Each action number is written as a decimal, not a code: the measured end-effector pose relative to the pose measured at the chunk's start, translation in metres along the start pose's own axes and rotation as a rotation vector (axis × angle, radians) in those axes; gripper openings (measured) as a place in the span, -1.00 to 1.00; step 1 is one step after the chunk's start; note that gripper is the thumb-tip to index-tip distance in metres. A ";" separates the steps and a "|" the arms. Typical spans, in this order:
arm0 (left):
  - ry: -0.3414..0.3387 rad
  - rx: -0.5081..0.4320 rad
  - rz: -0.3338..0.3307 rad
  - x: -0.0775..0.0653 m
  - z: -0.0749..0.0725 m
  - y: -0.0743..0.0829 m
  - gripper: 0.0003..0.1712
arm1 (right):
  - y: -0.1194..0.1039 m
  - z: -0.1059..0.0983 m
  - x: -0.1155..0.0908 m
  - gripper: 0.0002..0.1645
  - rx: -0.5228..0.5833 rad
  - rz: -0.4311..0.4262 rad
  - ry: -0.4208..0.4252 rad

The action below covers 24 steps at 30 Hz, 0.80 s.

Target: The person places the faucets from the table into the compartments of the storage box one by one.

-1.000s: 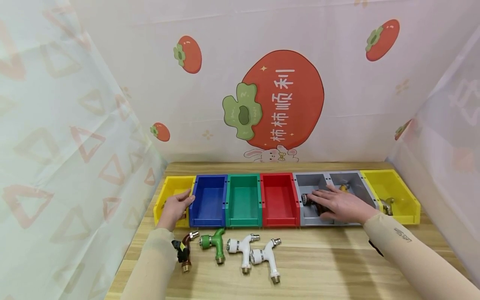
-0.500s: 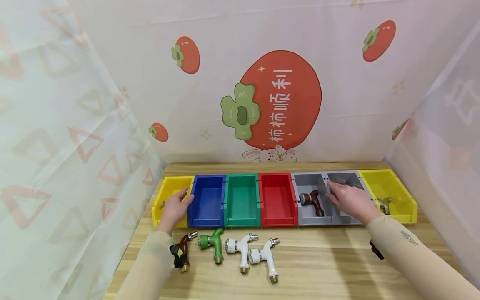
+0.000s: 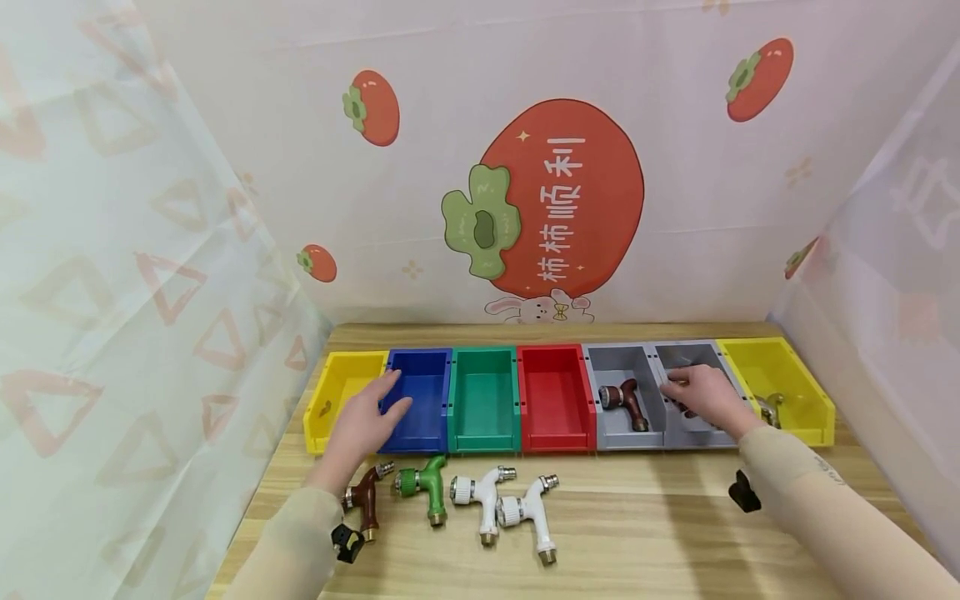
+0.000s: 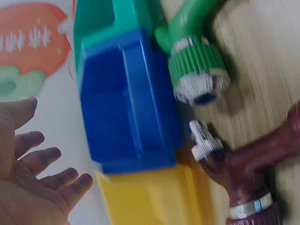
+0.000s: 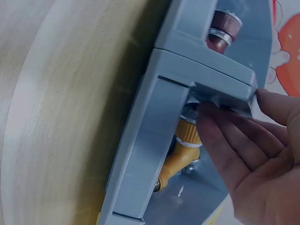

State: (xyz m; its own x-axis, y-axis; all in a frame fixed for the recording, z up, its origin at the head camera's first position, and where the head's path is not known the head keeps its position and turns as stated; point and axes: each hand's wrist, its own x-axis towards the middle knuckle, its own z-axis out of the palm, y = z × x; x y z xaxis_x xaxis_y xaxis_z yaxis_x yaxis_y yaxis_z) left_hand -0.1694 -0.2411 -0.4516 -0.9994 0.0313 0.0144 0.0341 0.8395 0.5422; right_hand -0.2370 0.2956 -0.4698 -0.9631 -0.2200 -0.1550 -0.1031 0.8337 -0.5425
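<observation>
My left hand [image 3: 365, 423] hovers over the edge between the left yellow bin [image 3: 320, 421] and the blue bin [image 3: 416, 408], its fingers spread and holding nothing. My right hand [image 3: 711, 397] reaches into the right grey bin [image 5: 140, 145]. There its fingertips lie at the knob end of a yellow faucet [image 5: 182, 157], while the thumb is by the rim of the dividing wall. A dark red faucet [image 3: 627, 403] lies in the neighbouring grey bin [image 3: 621, 357]. On the table in front are a dark red faucet [image 3: 367, 500], a green faucet [image 3: 431, 492] and two white faucets [image 3: 487, 500].
A green bin [image 3: 486, 400] and a red bin [image 3: 557, 400] stand mid-row. At the right end, a yellow bin [image 3: 765, 367] holds a metallic faucet [image 3: 772, 408]. A printed cloth wall [image 3: 420, 208] rises behind the wooden table [image 3: 615, 517].
My right hand has moved right, from above the dark red faucet in the left grey bin into the right grey bin. My left hand has shifted from the yellow bin toward the blue one.
</observation>
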 end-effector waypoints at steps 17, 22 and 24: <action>-0.160 0.146 0.303 -0.046 0.044 0.066 -0.31 | 0.007 -0.016 0.001 -0.57 0.423 0.293 -0.216; -0.243 0.180 0.373 -0.055 0.065 0.076 -0.32 | 0.007 -0.017 0.004 -0.60 0.472 0.316 -0.241; -0.269 0.200 0.388 -0.059 0.074 0.081 -0.33 | 0.007 -0.018 0.004 -0.61 0.487 0.324 -0.245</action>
State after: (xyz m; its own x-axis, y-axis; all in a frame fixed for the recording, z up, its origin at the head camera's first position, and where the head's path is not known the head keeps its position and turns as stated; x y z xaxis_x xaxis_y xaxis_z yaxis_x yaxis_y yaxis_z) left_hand -0.1069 -0.1351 -0.4707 -0.8774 0.4774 -0.0482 0.4287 0.8251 0.3681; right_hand -0.2456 0.3094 -0.4596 -0.8360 -0.1527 -0.5270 0.3641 0.5643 -0.7410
